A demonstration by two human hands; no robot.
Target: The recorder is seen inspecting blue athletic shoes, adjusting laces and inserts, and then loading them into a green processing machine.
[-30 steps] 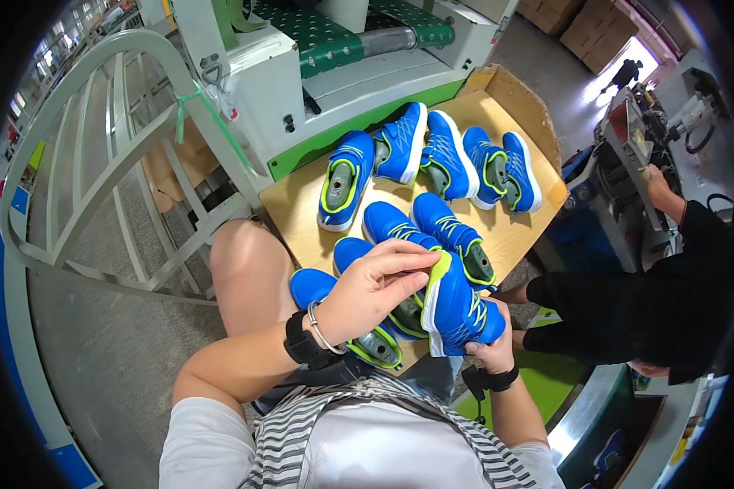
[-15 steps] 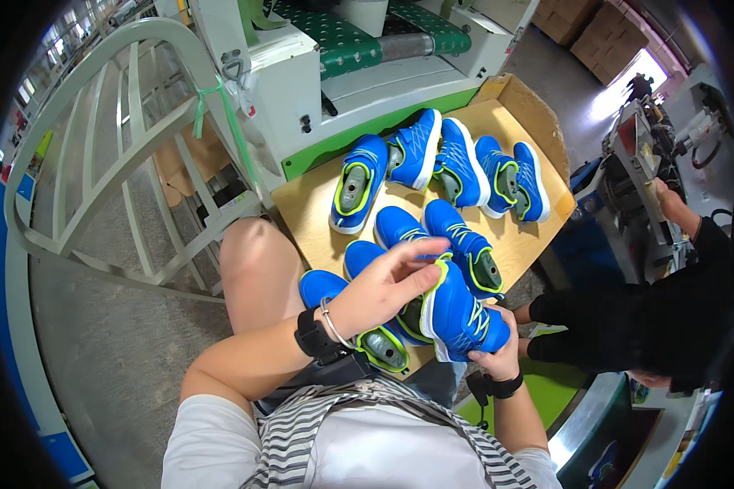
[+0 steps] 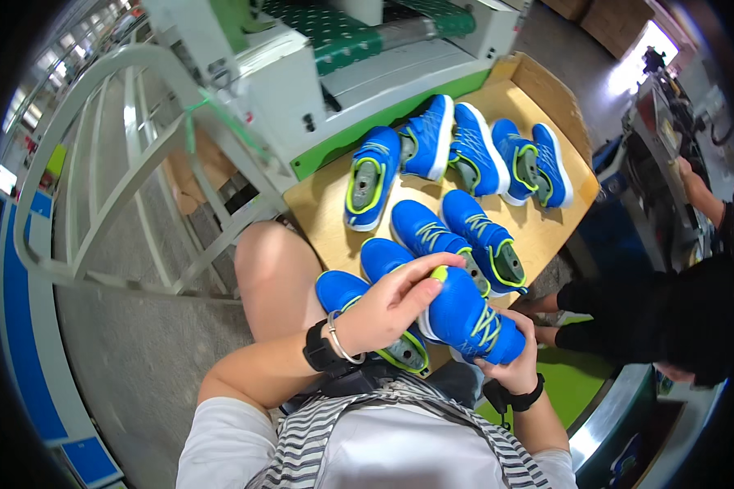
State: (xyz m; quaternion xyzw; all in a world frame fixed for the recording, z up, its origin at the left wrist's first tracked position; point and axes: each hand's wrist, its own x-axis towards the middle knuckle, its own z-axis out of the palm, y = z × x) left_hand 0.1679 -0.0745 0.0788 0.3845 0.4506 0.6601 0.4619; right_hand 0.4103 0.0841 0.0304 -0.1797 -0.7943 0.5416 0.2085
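Observation:
A blue sneaker [image 3: 465, 314] with yellow-green laces and a white sole is held in front of me, tilted, above the near end of the wooden board. My right hand [image 3: 515, 363] wraps around one end of it from below. At the opposite end, the fingers and thumb of my left hand [image 3: 393, 308] close on the yellow-green collar edge. Beneath and beside my left hand lie more blue sneakers, one [image 3: 338, 287] partly covered by it. Another sneaker [image 3: 485, 236], with a dark grey last inside, rests just beyond the held one.
Several blue sneakers [image 3: 422, 134] stand farther back on the wooden board [image 3: 314, 208], against its cardboard edge [image 3: 559, 94]. Behind is a machine with a green perforated belt [image 3: 342, 50]. A pale metal rack [image 3: 130, 183] stands left. At right, another person's hand [image 3: 697, 187] is at equipment.
My left fingers have come down onto the collar of the held sneaker and drawn closer together. The view has shifted, so the scene sits slightly farther right.

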